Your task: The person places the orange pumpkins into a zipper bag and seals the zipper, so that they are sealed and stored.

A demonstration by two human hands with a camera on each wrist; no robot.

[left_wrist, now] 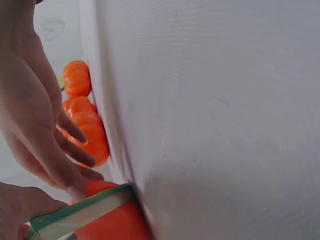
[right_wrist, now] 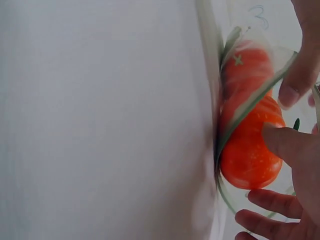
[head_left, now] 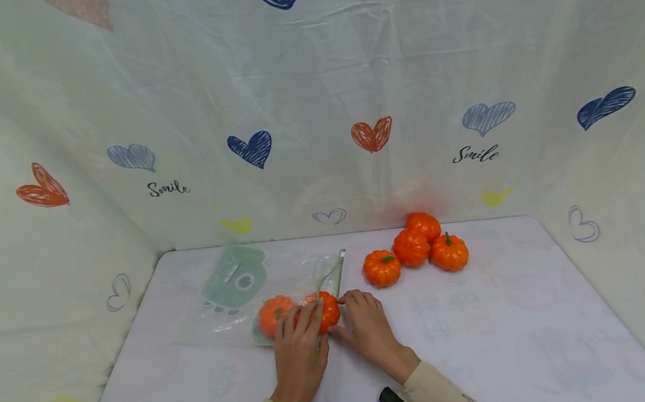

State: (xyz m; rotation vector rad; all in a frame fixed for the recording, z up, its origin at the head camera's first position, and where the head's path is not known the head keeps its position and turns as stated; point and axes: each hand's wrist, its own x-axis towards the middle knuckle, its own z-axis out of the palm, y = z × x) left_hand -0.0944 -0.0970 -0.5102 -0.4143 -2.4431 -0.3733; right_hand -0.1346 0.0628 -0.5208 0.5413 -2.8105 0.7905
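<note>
A clear zip bag (head_left: 234, 277) with a green dinosaur print and green-edged mouth lies flat on the table's left half. Inside it sits one small orange pumpkin (head_left: 272, 314). A second pumpkin (right_wrist: 252, 167) is partway through the bag's mouth, its near end bare of plastic. My left hand (head_left: 301, 353) lies over the bag's mouth, pinching the upper edge near the second pumpkin. From the right, my right hand (head_left: 373, 328) holds that pumpkin, thumb on its near side and fingers around its outer end. Part of the pumpkin is hidden by my left fingers.
Several more orange pumpkins (head_left: 411, 248) stand clustered at the back of the table, right of the bag. A white cloth with hearts (head_left: 371, 134) hangs behind and beside the table (head_left: 508, 312). Black wrist devices (head_left: 393, 400) show near both sleeves.
</note>
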